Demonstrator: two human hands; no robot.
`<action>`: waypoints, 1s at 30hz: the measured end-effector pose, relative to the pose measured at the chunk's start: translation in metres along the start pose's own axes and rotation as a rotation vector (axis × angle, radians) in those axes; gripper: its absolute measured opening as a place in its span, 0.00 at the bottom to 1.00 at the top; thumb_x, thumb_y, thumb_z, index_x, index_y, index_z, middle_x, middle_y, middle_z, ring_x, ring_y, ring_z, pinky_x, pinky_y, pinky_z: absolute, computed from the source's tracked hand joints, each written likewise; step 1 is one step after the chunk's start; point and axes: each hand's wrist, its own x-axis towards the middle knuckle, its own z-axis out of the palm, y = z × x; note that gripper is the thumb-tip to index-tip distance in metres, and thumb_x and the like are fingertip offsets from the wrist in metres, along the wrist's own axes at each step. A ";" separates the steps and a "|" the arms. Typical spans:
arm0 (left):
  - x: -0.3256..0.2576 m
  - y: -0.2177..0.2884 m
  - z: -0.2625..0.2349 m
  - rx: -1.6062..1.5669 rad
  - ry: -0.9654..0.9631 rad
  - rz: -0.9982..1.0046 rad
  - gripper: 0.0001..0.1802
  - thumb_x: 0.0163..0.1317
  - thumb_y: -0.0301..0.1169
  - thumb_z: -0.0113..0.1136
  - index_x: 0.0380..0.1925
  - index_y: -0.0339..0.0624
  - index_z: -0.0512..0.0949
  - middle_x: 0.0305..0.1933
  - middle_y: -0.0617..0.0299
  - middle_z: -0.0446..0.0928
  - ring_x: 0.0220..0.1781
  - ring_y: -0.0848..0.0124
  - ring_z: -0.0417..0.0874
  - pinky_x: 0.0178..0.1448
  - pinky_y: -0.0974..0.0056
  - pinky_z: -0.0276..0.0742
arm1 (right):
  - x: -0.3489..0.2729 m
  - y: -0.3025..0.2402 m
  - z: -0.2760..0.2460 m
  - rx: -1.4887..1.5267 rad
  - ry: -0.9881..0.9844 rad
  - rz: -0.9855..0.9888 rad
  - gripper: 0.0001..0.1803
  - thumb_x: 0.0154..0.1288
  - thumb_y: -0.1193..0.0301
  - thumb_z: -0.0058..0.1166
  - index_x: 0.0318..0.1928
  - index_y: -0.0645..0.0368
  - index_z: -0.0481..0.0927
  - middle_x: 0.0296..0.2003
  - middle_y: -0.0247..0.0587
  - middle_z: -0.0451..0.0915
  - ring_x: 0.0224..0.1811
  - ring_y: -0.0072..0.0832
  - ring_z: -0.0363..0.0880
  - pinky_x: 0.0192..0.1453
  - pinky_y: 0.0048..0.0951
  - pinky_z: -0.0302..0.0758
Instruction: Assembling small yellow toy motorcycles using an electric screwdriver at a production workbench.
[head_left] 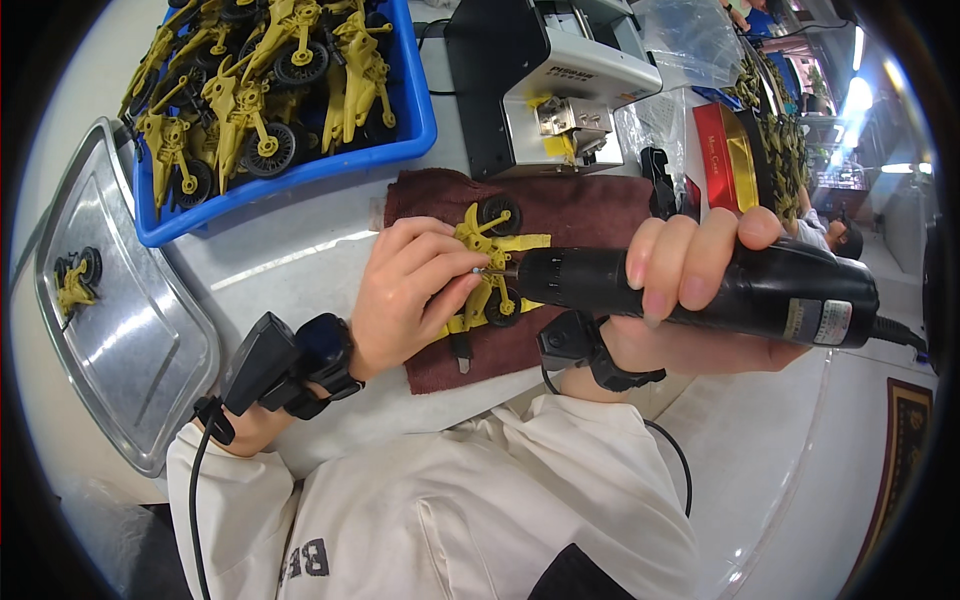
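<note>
A yellow plastic toy motorcycle (pixel 490 262), with hard moulded frame and black ribbed rubber-looking wheels, lies on a dark maroon terry cloth (pixel 580 215) spread on the pale, smooth counter (pixel 300 250). The left hand (pixel 405 295) rests over the toy's middle, thumb and forefinger pinched together on what seems to be a small silvery screw (pixel 478 270), though it is too small to be sure. The right hand (pixel 690 290) is wrapped tight around a black, matte, cylindrical electric screwdriver (pixel 700 285), whose tip meets the screw just beside the left fingertips; a pale rectangular label with a red patch sits near the tool's rear end, where a black cable leaves it. Both wrists carry black strapped devices.

At the upper left, a glossy blue plastic bin (pixel 420 110) holds a heap of the same yellow motorcycles. To its left lies a shiny rectangular steel tray (pixel 150 350) with rounded corners, bearing one more toy motorcycle (pixel 75 280). Behind the cloth stands a boxy black-and-grey machine (pixel 540 80) with a metal fitting and yellow tape on its front. To its right is a red and gold box (pixel 725 155), flat-sided and glossy, with crinkled clear plastic bags above it.
</note>
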 end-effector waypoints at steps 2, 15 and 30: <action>-0.001 0.000 0.000 -0.009 -0.008 0.008 0.10 0.47 0.23 0.66 0.32 0.41 0.79 0.34 0.62 0.76 0.45 0.61 0.75 0.47 0.59 0.69 | -0.002 0.002 -0.001 0.012 -0.001 0.003 0.38 0.60 0.42 0.40 0.53 0.66 0.68 0.25 0.42 0.71 0.18 0.32 0.68 0.33 0.36 0.65; 0.007 0.000 -0.005 0.018 -0.081 -0.012 0.08 0.47 0.22 0.65 0.30 0.40 0.78 0.46 0.54 0.75 0.52 0.53 0.73 0.53 0.57 0.69 | -0.017 -0.008 -0.018 -0.076 0.294 -0.145 0.36 0.58 0.41 0.40 0.49 0.63 0.71 0.22 0.38 0.69 0.19 0.28 0.65 0.32 0.32 0.63; 0.030 0.034 0.017 0.277 -0.425 -0.297 0.08 0.55 0.35 0.59 0.29 0.46 0.83 0.38 0.56 0.73 0.46 0.58 0.71 0.49 0.57 0.72 | -0.078 -0.031 -0.044 -0.210 0.772 -0.266 0.39 0.60 0.38 0.33 0.48 0.66 0.66 0.21 0.37 0.64 0.17 0.23 0.61 0.28 0.24 0.59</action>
